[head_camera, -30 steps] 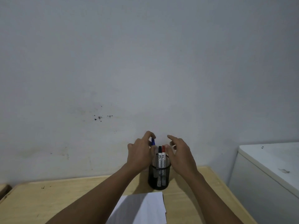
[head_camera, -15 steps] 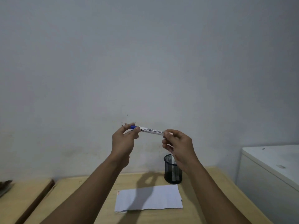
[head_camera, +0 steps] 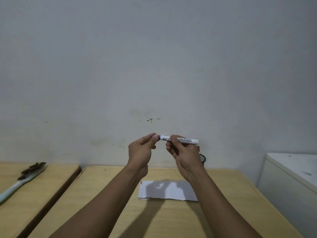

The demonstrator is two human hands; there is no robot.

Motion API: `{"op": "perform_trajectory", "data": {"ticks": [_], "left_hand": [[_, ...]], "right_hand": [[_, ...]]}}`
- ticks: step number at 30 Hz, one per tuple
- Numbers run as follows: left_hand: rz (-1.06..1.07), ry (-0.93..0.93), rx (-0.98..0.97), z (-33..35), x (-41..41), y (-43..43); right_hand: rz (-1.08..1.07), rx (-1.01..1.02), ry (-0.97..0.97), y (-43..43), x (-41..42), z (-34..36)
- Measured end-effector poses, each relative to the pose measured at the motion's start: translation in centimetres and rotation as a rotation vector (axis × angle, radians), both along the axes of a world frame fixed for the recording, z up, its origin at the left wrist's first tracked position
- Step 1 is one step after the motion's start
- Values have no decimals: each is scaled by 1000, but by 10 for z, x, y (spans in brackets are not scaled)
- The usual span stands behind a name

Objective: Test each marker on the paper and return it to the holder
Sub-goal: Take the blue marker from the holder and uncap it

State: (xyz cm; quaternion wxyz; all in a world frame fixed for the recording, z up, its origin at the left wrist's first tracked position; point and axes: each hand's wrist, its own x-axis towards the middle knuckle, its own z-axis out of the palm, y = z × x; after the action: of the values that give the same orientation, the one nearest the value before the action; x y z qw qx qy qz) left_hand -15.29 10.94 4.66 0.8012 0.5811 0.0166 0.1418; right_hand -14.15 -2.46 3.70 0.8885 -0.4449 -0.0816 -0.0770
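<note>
I hold a white marker [head_camera: 186, 140] with a blue cap level in the air above the desk. My left hand [head_camera: 141, 149] pinches the blue cap at the marker's left end. My right hand [head_camera: 184, 155] grips the white barrel near its middle. A sheet of white paper [head_camera: 169, 190] lies flat on the wooden desk [head_camera: 171, 219] below my hands, with small red marks at its top left corner. The black mesh holder [head_camera: 202, 158] stands behind my right hand, mostly hidden, with a red marker tip showing beside it.
A second wooden table [head_camera: 25, 189] stands at the left, across a narrow gap, with a long-handled brush [head_camera: 22, 179] lying on it. A white cabinet [head_camera: 291, 182] stands close at the right. A plain wall rises right behind the desk.
The blue marker came out of the holder and was raised; my right hand has slid from the barrel's end to its middle. The view has shifted right and down.
</note>
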Motion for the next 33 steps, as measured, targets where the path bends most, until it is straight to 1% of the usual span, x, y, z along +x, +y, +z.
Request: {"op": "perform_trajectory", "data": {"ticks": [3,6,7,9,12,14,16,18,19,21,26,29,31,33], "left_hand": [[27,20,0,-2,3,-2],[63,89,-15,-7,11,6],[71,89,-7,-9,14,10],[103,62,39,-17,23,18],[138,10,222,-42,37,39],[184,26,462,-69,52,58],[218,88,724,-97,64,74],[244,151,922,-118,72,85],[248,176,989,-126,76,89],[222,220,1063,-135,81,94],[213,281,1126,-152,92,97],[180,310,1222,-155,93,101],[181,291,1247,-155,91,103],[245,223,1255,-155,83,99]], "right_hand": [[9,-24,-32,-1,2,-5],[-18,-180,-130,-1,3,-13],[-39,-219,-151,-1,4,-16],[-70,-220,-146,-2,8,-24],[-74,-141,-70,-6,14,-37],[-68,-123,-21,-8,19,-49],[-63,-136,10,-8,23,-61],[-55,-152,33,-8,27,-71],[-54,-160,43,-8,30,-75],[-53,-178,54,-8,36,-82],[-37,-228,58,-8,49,-94],[-34,-273,58,-4,55,-99],[-38,-301,66,0,58,-102],[-46,-369,72,5,59,-103]]}}
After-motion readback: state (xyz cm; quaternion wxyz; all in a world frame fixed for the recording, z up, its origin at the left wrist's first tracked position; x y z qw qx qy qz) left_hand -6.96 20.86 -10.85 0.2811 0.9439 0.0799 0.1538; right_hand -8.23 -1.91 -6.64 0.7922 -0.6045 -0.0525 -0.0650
